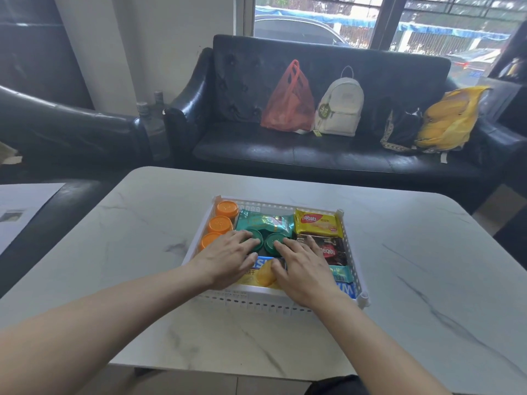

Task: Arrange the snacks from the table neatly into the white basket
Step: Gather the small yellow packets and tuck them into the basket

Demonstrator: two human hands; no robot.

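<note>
The white basket [256,302] sits mid-table, filled with snacks. Three orange-lidded cups [220,224] line its left side. A teal packet [265,222] lies at the back middle, a yellow wafer pack [317,222] at the back right, a dark red wafer pack [332,250] below it. Two green-lidded cups [272,241] stand in the centre. My left hand [228,259] rests flat with fingertips on the left green lid. My right hand [302,270] lies flat, fingertips on the right green lid. A blue and yellow chip pack [262,273] shows between the hands.
The white marble table [413,280] spreads around the basket. A black sofa [328,155] behind it holds a red bag [289,102], a white backpack [340,109] and a yellow bag [447,118]. A black armchair [71,129] stands at left.
</note>
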